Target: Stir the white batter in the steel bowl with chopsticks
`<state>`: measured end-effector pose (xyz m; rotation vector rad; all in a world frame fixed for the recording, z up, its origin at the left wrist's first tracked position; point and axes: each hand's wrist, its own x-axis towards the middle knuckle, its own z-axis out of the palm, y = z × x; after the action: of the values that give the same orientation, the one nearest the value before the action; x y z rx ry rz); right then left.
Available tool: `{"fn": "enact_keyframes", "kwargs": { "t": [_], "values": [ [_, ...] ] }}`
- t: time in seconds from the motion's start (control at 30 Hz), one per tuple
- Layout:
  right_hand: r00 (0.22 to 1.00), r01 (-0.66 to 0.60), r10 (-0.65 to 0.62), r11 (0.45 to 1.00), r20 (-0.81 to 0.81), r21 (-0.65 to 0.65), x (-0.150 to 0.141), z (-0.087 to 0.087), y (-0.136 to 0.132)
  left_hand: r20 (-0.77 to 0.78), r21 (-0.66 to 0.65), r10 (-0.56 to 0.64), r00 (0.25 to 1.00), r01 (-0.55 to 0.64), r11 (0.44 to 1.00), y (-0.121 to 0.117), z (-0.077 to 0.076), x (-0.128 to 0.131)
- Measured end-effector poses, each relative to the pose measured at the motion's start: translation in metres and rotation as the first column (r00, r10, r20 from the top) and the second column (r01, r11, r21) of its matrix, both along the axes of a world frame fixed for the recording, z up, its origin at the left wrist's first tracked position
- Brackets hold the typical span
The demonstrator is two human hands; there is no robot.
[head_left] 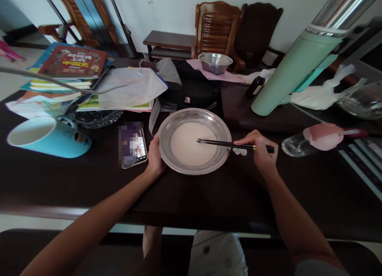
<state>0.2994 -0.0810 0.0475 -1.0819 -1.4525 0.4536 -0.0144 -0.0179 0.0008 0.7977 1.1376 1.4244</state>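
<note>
Right fingers point(253, 142) grip chopsticks point(227, 144) in the plate point(221, 127) (pale batter, perhaps); left fingers point(155, 142) clasp its rim

Dark table point(209, 196) bears plate point(221, 127), phone point(133, 145), mug point(47, 136).

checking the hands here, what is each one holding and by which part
The right hand holds a pair of black chopsticks near their back end, tips in the white liquid. The left hand grips the left rim of the metal plate.
</note>
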Motion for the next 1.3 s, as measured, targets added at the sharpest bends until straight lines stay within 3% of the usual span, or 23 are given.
{"fn": "enact_keyframes", "kwargs": {
  "t": [0.13, 0.27, 0.37, 0.5, 0.6, 0.77, 1.0, 1.13, 1.3],
  "values": [
    [0.989, -0.087, 0.087, 0.996, -0.123, 0.004, 0.001, -0.001, -0.001, 0.064, -0.012, 0.021, 0.998, -0.02, 1.0, -0.001, 0.004, 0.003],
    [0.971, -0.236, 0.24, 0.965, 0.025, -0.112, -0.005, 0.001, -0.001, 0.072, -0.015, 0.037, 0.997, -0.036, 0.999, -0.001, 0.006, 0.004],
    [0.947, -0.268, 0.29, 0.951, 0.14, -0.153, -0.008, 0.001, 0.0, 0.067, -0.029, 0.057, 0.996, -0.055, 0.998, 0.0, 0.007, 0.005],
    [0.981, -0.128, 0.139, 0.988, 0.136, -0.083, -0.006, 0.001, 0.0, 0.09, -0.029, 0.053, 0.995, -0.051, 0.998, 0.0, 0.009, 0.006],
    [1.0, -0.016, 0.016, 1.0, 0.015, -0.017, -0.001, 0.0, 0.0, 0.087, -0.024, 0.048, 0.995, -0.047, 0.999, -0.001, 0.01, 0.005],
    [0.986, -0.119, 0.118, 0.993, -0.121, -0.004, 0.001, -0.001, -0.002, 0.108, -0.041, 0.043, 0.993, -0.039, 0.998, -0.001, 0.006, 0.003],
    [0.944, -0.275, 0.293, 0.953, 0.151, -0.126, -0.008, 0.002, -0.001, 0.088, -0.037, 0.054, 0.995, -0.051, 0.998, -0.001, 0.008, 0.005],
    [0.971, -0.177, 0.188, 0.981, 0.147, -0.08, -0.007, 0.001, 0.0, 0.088, -0.028, 0.071, 0.994, -0.069, 0.997, -0.001, 0.009, 0.005],
    [0.997, -0.058, 0.059, 0.998, -0.054, 0.022, 0.001, -0.002, -0.001, 0.096, -0.042, 0.049, 0.994, -0.045, 0.998, 0.0, 0.008, 0.005]
  ]
}}
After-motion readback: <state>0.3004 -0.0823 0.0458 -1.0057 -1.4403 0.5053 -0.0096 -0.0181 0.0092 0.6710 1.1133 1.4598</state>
